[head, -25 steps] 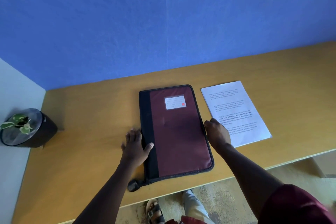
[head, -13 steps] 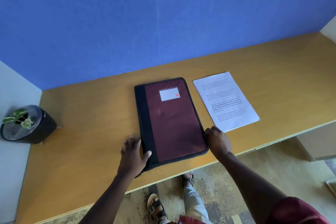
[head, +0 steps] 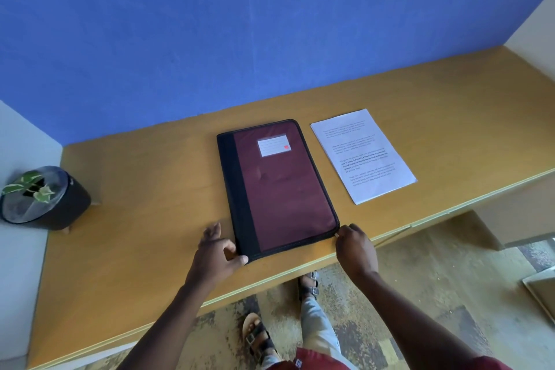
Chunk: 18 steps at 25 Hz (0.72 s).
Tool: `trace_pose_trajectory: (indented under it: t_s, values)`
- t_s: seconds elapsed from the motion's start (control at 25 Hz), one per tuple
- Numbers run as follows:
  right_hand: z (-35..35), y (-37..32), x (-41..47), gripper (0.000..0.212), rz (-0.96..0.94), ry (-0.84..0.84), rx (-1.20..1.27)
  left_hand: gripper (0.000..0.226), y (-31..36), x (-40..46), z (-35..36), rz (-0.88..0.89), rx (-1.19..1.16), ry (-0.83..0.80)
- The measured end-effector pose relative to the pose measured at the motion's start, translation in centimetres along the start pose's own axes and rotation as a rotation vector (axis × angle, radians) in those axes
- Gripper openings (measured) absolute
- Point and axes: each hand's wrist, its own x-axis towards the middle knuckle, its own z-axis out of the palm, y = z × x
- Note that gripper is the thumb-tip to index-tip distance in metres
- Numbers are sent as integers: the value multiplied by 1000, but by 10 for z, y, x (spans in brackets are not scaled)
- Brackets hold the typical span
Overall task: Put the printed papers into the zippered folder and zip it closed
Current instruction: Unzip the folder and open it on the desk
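Note:
A maroon zippered folder with a black spine and a white label lies flat and closed on the wooden desk. To its right lie the printed papers, a white stack with text, apart from the folder. My left hand grips the folder's near left corner, thumb on the cover. My right hand pinches the near right corner, at the zipper edge. What its fingertips hold is too small to make out.
A black pot with a small green plant stands at the desk's far left. A blue wall backs the desk. The desk's front edge runs just below my hands; feet in sandals stand on patterned floor beneath.
My right hand slid down the folder's right edge from beside the papers to the near right corner. My left hand shifted to the near left corner. The camera view moved back and up.

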Motion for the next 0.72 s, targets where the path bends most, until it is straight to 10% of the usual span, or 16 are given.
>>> trace_pose_trajectory:
  t_s: [0.72]
  values:
    - [35,-78,-44,26,-72,-96,51,15,-10,-3,-17,62,114,-171]
